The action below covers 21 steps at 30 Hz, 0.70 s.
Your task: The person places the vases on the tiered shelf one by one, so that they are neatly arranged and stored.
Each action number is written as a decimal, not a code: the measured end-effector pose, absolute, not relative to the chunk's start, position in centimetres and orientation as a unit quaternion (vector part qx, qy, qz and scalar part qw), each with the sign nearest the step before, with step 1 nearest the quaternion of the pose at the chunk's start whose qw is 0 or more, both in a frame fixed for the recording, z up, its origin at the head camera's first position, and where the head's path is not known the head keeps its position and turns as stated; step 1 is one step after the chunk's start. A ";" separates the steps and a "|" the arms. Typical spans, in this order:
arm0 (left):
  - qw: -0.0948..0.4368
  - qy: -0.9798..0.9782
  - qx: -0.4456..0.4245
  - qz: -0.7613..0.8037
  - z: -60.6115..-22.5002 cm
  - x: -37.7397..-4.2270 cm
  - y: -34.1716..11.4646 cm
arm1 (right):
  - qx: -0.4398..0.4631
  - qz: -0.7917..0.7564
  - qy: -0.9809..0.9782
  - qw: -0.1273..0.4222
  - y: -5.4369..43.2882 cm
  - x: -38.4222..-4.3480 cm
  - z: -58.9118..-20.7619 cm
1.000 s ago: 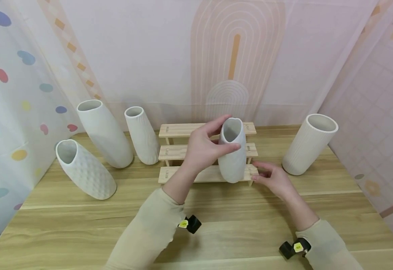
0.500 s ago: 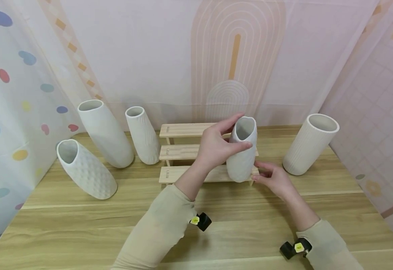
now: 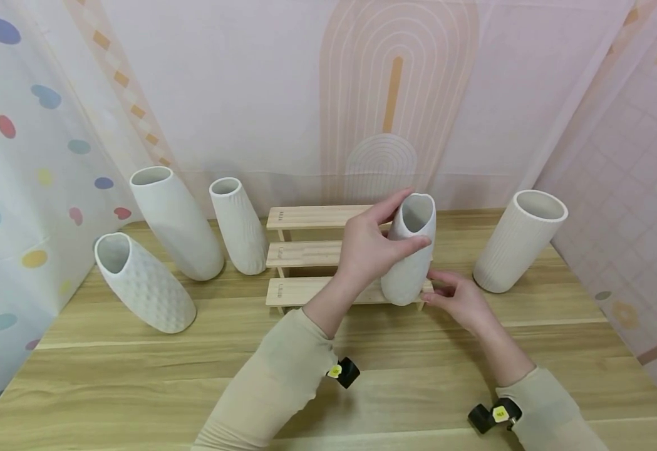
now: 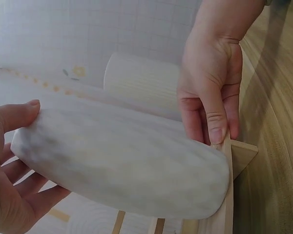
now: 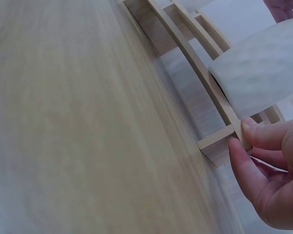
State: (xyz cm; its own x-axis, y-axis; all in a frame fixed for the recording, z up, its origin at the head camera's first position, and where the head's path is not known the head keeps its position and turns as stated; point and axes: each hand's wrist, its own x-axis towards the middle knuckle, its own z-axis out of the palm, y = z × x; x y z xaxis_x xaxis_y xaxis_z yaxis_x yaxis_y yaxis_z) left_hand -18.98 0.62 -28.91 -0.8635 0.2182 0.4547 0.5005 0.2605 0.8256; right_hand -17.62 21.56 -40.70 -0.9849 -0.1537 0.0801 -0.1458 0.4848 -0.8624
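A white ceramic vase (image 3: 408, 274) with a dimpled surface and a wavy rim stands at the right end of the lowest step of a three-step wooden stand (image 3: 300, 291). My left hand (image 3: 369, 247) grips it near the rim, thumb in front and fingers behind. In the right wrist view the vase (image 5: 268, 63) leans slightly, with a thin dark gap under one side of its base. My right hand (image 3: 463, 305) pinches the right end of the lowest step between thumb and fingers, close beside the vase base.
A ribbed white vase (image 3: 517, 244) stands on the wooden table (image 3: 193, 382) to the right. On the left are a tall smooth vase (image 3: 178, 225), a slim ridged vase (image 3: 239, 228) and a dimpled vase (image 3: 148, 288). Patterned curtains (image 3: 238, 88) enclose the back and sides.
My left hand has moved the vase to the right along the lowest step, close to its right end. The right hand keeps its hold on the stand.
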 end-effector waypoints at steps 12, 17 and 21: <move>0.206 -0.809 -0.206 -0.510 -29.4 -18.4 1.7 | -0.088 -0.504 0.859 0.008 21.7 -17.7 -41.0; 0.221 -0.826 -0.202 -0.477 -29.6 -18.3 1.9 | -0.093 -0.508 0.856 0.009 21.7 -17.7 -41.0; 0.217 -0.816 -0.219 -0.489 -29.9 -18.4 1.6 | -0.092 -0.503 0.859 0.006 21.7 -17.6 -40.9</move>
State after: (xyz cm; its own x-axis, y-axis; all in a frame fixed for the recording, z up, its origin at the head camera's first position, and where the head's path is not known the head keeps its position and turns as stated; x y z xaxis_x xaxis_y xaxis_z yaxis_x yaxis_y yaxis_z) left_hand -18.44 1.61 -29.89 -0.8095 0.1447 0.5691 0.5701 0.4256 0.7027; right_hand -17.58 21.68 -40.91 -0.9830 -0.1639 0.0831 -0.1527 0.4766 -0.8657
